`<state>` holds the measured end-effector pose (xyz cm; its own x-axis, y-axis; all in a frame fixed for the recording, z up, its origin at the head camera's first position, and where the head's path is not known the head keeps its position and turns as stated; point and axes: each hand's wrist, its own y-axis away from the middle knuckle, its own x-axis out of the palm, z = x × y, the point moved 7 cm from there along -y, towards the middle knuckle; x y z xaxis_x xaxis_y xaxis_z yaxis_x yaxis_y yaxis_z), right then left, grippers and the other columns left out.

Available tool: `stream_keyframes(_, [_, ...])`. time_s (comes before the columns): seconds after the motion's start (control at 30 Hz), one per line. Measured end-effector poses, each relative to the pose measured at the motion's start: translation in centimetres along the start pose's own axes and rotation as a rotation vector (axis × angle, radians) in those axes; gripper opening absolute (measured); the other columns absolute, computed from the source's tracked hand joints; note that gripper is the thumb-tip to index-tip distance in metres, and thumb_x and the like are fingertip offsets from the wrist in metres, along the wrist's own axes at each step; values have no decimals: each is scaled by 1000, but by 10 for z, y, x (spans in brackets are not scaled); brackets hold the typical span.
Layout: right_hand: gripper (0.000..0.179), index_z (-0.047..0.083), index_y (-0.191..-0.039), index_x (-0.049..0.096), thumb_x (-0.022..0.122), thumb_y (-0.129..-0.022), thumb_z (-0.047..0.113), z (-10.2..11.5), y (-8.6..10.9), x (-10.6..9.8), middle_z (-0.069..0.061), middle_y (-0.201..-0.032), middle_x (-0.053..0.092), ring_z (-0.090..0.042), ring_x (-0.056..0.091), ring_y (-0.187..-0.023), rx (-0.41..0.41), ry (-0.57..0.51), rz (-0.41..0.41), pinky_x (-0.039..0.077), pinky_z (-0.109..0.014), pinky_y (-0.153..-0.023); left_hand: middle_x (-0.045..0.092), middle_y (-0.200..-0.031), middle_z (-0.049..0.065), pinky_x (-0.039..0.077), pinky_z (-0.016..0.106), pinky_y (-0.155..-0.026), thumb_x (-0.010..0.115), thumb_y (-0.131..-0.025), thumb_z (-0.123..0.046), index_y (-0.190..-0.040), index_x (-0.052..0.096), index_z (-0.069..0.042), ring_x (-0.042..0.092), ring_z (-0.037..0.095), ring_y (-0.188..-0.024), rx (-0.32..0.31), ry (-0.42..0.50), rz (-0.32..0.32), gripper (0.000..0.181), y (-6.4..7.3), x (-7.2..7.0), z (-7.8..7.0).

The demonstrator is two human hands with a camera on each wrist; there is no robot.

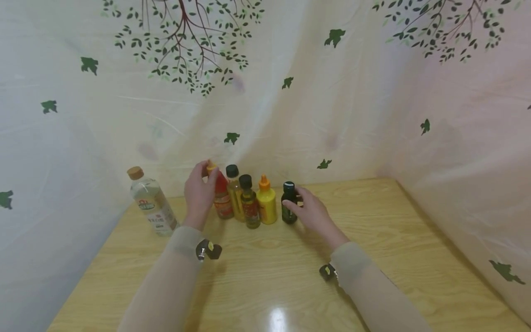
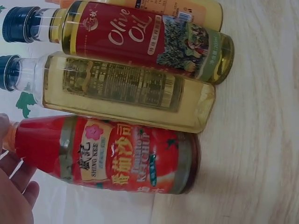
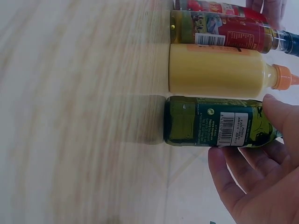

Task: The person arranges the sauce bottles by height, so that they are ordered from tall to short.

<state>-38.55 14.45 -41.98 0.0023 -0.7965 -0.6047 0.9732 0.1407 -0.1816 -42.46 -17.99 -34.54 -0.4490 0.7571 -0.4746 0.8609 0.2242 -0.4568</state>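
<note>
Near the back edge of the yellowish wood-grain surface [image 1: 257, 272], the left hand [image 1: 200, 192] pinches the tapered red ketchup bottle [image 1: 223, 203]; the right hand [image 1: 313, 213] grips the dark-green glass bottle [image 3: 191, 122]. Best keep both upright.

Surrounds a wood-grain table [image 1: 257, 267] with pale, creased cloth [image 1: 356, 110] at the back and both sides, bluish toward the left, pinkish toward the right. Bears printed leafy branches [image 1: 183, 16] along the top, green leaf shapes [image 1: 89, 65] scattered around. Reflects a bright spot of light [image 1: 277, 319] off the table.
</note>
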Motion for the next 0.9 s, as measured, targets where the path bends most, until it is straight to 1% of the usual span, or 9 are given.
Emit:
stream_keyframes(0.1, [58, 11, -158, 56, 70, -110, 42, -1, -1, 0, -17, -150, 65, -40, 64, -134, 0, 2, 0, 53, -62, -110, 69, -140, 19, 45, 58, -118, 61, -115, -32, -155, 58, -5, 62, 39, -133, 1, -21, 19, 48, 1, 1, 1])
stream_keyframes(0.2, [58, 12, -158, 55, 70, -111, 42, -2, -1, 1, -17, -150, 65, -40, 64, -135, 2, 4, 2, 53, -62, -111, 69, -138, 19, 48, 57, -113, 63, -114, -32, -156, 57, -4, 63, 38, -130, 3, -13, 24, 50, 4, 2, 0])
stream_keyframes(0.3, [59, 12, -159, 55, 69, -111, 42, -3, -2, 1, -17, -150, 64, -41, 64, -135, 3, 9, 4, 53, -62, -111, 71, -132, 18, 50, 55, -108, 70, -111, -30, -152, 59, -5, 65, 36, -125, 10, 2, 7, 49, 6, 2, 0])
stream_keyframes(0.43, [59, 12, -159, 55, 69, -111, 43, -3, -3, 2, -17, -150, 65, -41, 63, -136, 5, 11, 6, 53, -63, -111, 75, -129, 16, 49, 56, -110, 75, -109, -29, -148, 61, -7, 67, 36, -125, 4, 19, -41, 47, 9, -2, 2])
stream_keyframes(0.5, [59, 12, -159, 55, 69, -111, 43, -4, -3, 2, -17, -150, 65, -41, 63, -136, 10, 8, 8, 52, -63, -111, 76, -130, 16, 48, 56, -114, 75, -108, -29, -148, 62, -8, 67, 36, -128, -1, 31, -66, 47, 13, -6, 2])
stream_keyframes(0.6, [60, 12, -159, 55, 69, -110, 44, -4, -2, 2, -17, -150, 65, -41, 62, -137, 10, 4, 11, 52, -63, -112, 76, -133, 15, 47, 54, -117, 74, -109, -30, -149, 62, -7, 67, 35, -130, 11, 51, -108, 47, 20, -16, 3])
stream_keyframes(0.7, [60, 12, -159, 55, 69, -111, 44, -4, -3, 2, -18, -150, 64, -41, 62, -137, 5, 6, 13, 52, -63, -112, 75, -135, 15, 48, 53, -118, 72, -110, -31, -150, 62, -6, 67, 34, -131, 23, 84, -138, 48, 28, -28, 5])
stream_keyframes(0.8, [61, 11, -160, 54, 68, -111, 44, -4, -3, 2, -18, -150, 64, -41, 62, -138, 1, 11, 12, 52, -63, -112, 74, -134, 16, 48, 53, -118, 70, -111, -31, -151, 61, -5, 66, 35, -132, 31, 112, -153, 49, 36, -40, 6])
stream_keyframes(0.9, [61, 10, -161, 53, 68, -111, 44, -4, -3, 0, -19, -151, 63, -42, 61, -138, -3, 11, 10, 52, -63, -112, 74, -135, 17, 49, 54, -117, 70, -112, -32, -152, 60, -4, 66, 36, -132, 26, 106, -166, 50, 42, -51, 6])
